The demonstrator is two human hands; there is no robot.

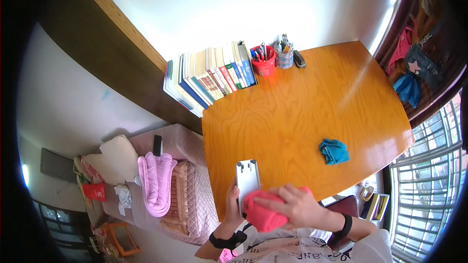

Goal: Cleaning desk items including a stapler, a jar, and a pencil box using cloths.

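My left hand (232,201) grips a flat, pale, rectangular object (248,177) by its left edge, near the table's front edge. Two round dark feet and small dark slots show at its far end. In my right hand (298,204) is a bunched pinkish-red cloth (263,212), which covers the near end of that object. My fingers press over the cloth from above, so the covered part is hidden. A folded teal cloth (334,151) lies on the wooden table (285,117), ahead and to the right of my right hand.
Along the table's far left stands a row of books (219,73). A red pen cup (264,64), a second pen holder (284,56) and a black stapler (299,59) line the wall. To the left is a sofa with a rolled pink blanket (157,186); a barred window (424,175) is at right.
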